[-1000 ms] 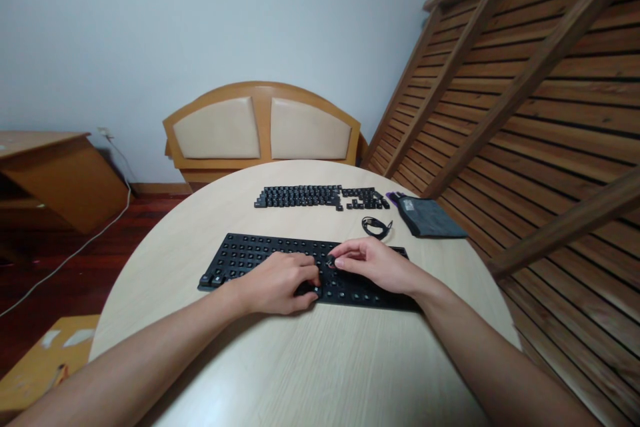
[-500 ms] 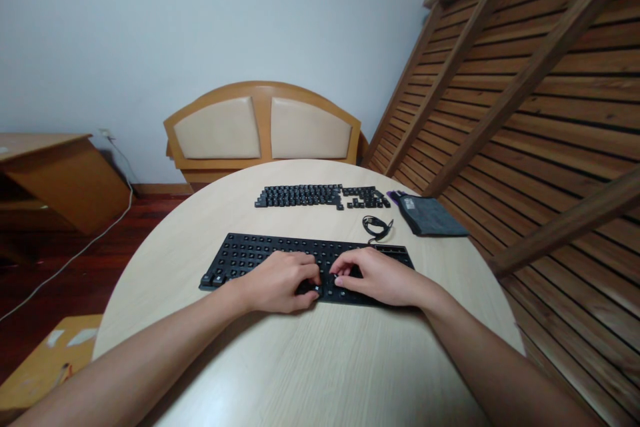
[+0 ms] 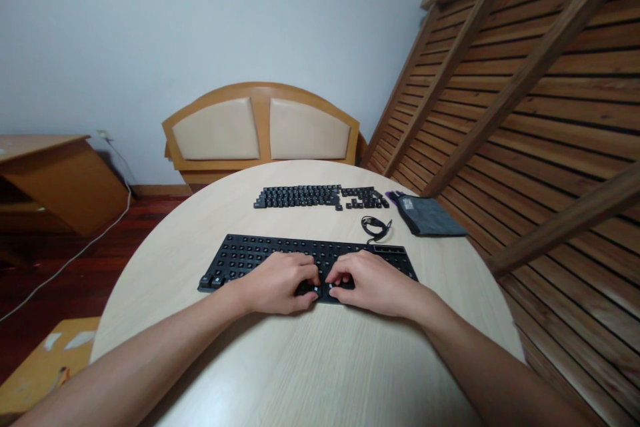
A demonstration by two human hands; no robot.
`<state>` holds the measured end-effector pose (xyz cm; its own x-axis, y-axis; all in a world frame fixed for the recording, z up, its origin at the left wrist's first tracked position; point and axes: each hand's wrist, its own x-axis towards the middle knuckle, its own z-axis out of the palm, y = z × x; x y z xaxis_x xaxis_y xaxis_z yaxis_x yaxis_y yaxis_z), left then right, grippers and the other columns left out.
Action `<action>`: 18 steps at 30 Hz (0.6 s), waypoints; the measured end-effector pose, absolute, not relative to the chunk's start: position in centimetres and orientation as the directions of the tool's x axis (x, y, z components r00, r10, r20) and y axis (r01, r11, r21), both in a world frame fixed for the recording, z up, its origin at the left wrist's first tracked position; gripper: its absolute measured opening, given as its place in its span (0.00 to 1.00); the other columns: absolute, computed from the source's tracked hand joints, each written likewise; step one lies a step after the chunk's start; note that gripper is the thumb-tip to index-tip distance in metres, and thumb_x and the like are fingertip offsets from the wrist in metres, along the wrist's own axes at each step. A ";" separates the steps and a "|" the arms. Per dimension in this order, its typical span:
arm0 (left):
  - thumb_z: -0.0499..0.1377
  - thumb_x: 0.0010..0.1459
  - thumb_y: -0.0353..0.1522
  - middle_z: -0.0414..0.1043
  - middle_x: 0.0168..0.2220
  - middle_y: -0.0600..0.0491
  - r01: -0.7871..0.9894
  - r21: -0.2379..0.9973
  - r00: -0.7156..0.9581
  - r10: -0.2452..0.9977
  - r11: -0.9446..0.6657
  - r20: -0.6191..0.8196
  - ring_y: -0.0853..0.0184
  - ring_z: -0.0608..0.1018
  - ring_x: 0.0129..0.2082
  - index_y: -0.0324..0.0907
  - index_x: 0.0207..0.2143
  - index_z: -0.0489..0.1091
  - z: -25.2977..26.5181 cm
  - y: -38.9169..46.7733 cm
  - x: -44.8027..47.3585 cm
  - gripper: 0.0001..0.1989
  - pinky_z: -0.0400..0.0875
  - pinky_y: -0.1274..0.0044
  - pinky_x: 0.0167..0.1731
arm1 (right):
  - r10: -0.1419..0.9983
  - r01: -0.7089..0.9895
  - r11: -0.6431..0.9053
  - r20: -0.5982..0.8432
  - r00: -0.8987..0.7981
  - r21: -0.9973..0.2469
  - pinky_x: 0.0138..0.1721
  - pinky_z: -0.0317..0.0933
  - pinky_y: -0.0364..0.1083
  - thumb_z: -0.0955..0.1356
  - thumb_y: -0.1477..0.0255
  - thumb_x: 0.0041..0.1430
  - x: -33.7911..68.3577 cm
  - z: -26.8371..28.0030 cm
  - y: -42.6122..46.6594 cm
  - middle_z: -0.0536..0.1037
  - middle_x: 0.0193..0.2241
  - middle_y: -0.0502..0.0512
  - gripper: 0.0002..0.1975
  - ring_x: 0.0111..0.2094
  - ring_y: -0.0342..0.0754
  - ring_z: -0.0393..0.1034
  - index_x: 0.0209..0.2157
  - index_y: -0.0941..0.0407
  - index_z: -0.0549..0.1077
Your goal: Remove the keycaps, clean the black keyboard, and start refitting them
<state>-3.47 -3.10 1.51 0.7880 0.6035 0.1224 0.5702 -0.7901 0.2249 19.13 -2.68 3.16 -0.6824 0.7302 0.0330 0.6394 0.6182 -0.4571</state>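
Note:
A black keyboard (image 3: pixel 273 250) lies across the table in front of me, most of its key positions bare, with a few keycaps fitted at its near left corner. My left hand (image 3: pixel 283 282) rests over the keyboard's near edge. Its curled fingers and thumb close round a dark keycap (image 3: pixel 316 289) at the bottom row. Just right of it, my right hand (image 3: pixel 373 282) is bent down with thumb and fingertips at another small keycap (image 3: pixel 330 287) on the bottom row. Both hands cover part of the board's middle and right.
Loose keycaps (image 3: pixel 300 196) lie in rows beyond the keyboard. A coiled black cable (image 3: pixel 376 229) sits behind it, with a grey pouch (image 3: pixel 435 216) at the right. The round table (image 3: pixel 165 267) stands near slatted wood (image 3: pixel 550 80) and a padded headboard (image 3: pixel 217 133).
My right hand has moved slightly left and nearer to me, bringing its keycap down to the bottom row beside my left fingers. The left hand has stayed in place.

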 end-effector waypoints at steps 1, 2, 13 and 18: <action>0.60 0.58 0.33 0.73 0.35 0.53 0.570 0.224 0.788 0.603 -0.791 0.124 0.63 0.77 0.35 0.42 0.38 0.73 1.5 -3.1 -3.5 0.06 0.69 0.75 0.32 | 0.729 0.640 0.620 0.032 -0.684 -0.454 0.38 0.61 0.45 0.71 0.70 0.56 19.1 3.1 -2.7 0.82 0.33 0.51 0.07 0.34 0.48 0.75 0.36 0.52 0.81; 0.60 0.58 0.33 0.73 0.35 0.53 0.571 0.222 0.788 0.603 -0.791 0.125 0.63 0.77 0.35 0.42 0.38 0.73 1.5 -3.1 -3.5 0.06 0.69 0.75 0.31 | 0.728 0.640 0.622 0.033 -0.685 -0.451 0.38 0.61 0.45 0.71 0.70 0.55 19.0 3.1 -2.7 0.82 0.32 0.51 0.07 0.34 0.48 0.75 0.36 0.52 0.81; 0.60 0.58 0.33 0.73 0.35 0.52 0.562 0.190 0.795 0.589 -0.805 0.144 0.63 0.77 0.35 0.42 0.38 0.72 1.0 -3.0 -3.6 0.06 0.69 0.75 0.31 | 0.714 0.646 0.659 0.052 -0.698 -0.385 0.37 0.59 0.45 0.71 0.70 0.56 18.8 2.8 -3.0 0.82 0.32 0.50 0.06 0.35 0.48 0.74 0.36 0.51 0.82; 0.58 0.63 0.39 0.74 0.36 0.52 0.483 0.157 0.840 0.506 -0.862 0.194 0.63 0.77 0.36 0.42 0.41 0.71 0.5 -2.6 -3.9 0.10 0.70 0.75 0.33 | 0.728 0.658 0.643 0.045 -0.684 -0.391 0.37 0.58 0.44 0.72 0.69 0.55 19.0 2.9 -2.8 0.82 0.32 0.49 0.05 0.35 0.48 0.74 0.34 0.52 0.81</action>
